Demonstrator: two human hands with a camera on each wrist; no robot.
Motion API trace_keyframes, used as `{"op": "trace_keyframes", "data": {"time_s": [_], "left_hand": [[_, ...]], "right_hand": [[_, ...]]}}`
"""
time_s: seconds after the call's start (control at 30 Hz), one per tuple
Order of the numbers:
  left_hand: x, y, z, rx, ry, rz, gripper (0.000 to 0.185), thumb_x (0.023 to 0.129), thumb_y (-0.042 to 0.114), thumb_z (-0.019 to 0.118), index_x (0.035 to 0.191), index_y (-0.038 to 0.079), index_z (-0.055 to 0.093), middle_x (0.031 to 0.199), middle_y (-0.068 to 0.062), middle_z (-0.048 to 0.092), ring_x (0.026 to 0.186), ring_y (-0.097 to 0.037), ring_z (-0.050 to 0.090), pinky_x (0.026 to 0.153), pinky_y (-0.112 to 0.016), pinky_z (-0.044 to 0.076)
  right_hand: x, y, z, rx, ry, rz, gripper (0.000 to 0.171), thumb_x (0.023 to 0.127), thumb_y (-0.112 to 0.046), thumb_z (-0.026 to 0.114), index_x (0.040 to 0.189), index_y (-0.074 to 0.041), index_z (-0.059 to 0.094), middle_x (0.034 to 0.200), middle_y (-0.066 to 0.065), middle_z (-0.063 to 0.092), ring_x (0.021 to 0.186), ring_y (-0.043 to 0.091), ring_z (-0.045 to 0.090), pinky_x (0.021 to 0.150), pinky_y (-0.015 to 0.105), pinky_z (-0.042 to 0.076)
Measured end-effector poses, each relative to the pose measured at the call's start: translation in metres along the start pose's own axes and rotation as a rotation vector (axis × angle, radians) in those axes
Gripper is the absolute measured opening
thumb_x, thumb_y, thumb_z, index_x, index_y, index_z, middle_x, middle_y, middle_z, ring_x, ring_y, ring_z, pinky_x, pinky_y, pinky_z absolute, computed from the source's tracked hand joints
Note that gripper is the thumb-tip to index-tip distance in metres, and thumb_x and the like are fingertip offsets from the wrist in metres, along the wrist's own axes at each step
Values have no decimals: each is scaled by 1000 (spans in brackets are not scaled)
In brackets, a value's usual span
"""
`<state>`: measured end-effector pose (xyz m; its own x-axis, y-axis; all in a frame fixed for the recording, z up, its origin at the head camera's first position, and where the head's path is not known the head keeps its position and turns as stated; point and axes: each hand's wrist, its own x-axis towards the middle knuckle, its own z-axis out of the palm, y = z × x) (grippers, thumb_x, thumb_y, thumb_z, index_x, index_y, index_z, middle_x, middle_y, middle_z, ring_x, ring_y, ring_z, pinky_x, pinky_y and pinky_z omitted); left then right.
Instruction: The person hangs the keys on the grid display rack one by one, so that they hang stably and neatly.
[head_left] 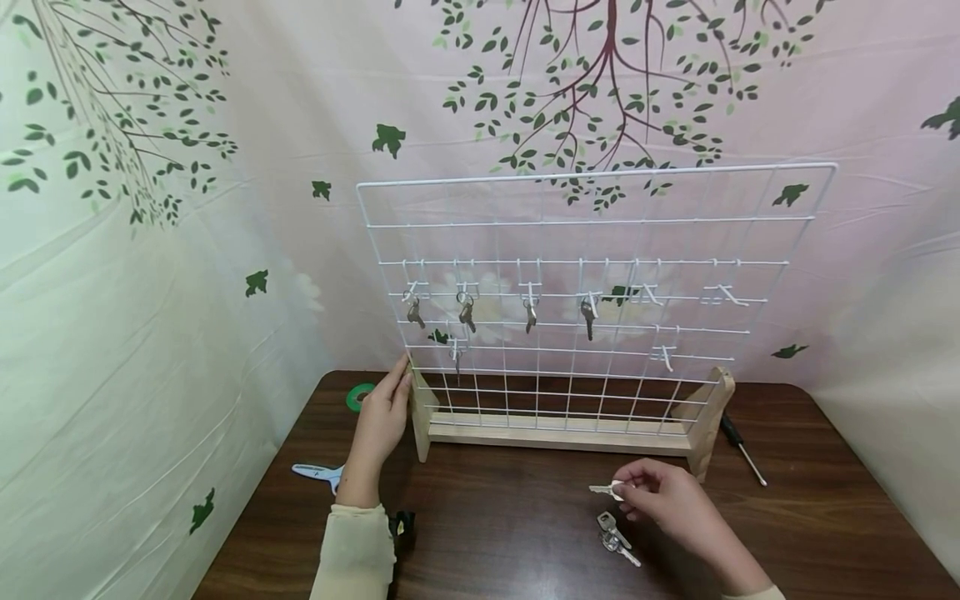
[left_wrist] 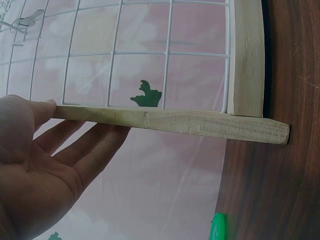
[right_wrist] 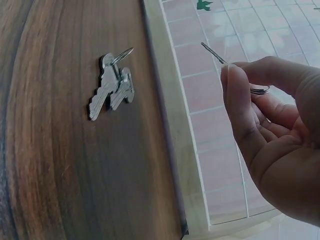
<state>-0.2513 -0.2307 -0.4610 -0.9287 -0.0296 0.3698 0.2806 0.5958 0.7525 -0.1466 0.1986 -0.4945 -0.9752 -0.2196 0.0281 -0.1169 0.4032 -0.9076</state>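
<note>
Wooden post [left_wrist: 170, 121] is gripped by left hand [head_left: 387, 407], seven o'clock; key [head_left: 601, 489] pinched by right hand [head_left: 657, 493], five o'clock, could be dropped if loosely held

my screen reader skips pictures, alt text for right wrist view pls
A right hand pinches a key in front of a white wire grid on a wooden stand; more keys, joined by a ring, lie on the dark wooden table.

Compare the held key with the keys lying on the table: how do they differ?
The held key is pinched in the right grip; the table keys lie on the tabletop. The held key appears singly; the table keys cluster together. The right wrist view shows the held key edge-on, the table keys' flat sides. All look metallic.
</note>
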Motion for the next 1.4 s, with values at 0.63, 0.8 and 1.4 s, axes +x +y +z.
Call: {"op": "trace_keyframes", "data": {"time_s": [0.63, 0.8, 1.4], "left_hand": [[-1, 0, 0, -2, 0, -12, 51, 116, 30, 48, 165, 18, 44, 163, -15, 53, 148, -39, 55, 116, -61, 51], [-1, 1, 0, -6, -3, -15, 51, 116, 31, 47, 166, 20, 43, 163, -15, 53, 148, -39, 55, 116, -60, 51], [-1, 1, -1, -6, -15, -17, 52, 117, 32, 45, 167, 21, 40, 164, -16, 51, 148, -39, 54, 116, -61, 51]], "right_hand": [[-6, -28, 2, 42, 204, -49, 29, 100, -8, 75, 125, 5, 73, 91, -4, 79, 76, 6, 73, 69, 26, 65], [-7, -34, 3, 33, 274, -76, 22, 99, -8, 77, 118, 3, 75, 87, -8, 76, 77, 4, 74, 70, 25, 65], [-8, -65, -10, 66, 328, -213, 21, 99, -4, 75, 118, 6, 78, 97, -16, 80, 77, 6, 76, 70, 24, 65]]}}
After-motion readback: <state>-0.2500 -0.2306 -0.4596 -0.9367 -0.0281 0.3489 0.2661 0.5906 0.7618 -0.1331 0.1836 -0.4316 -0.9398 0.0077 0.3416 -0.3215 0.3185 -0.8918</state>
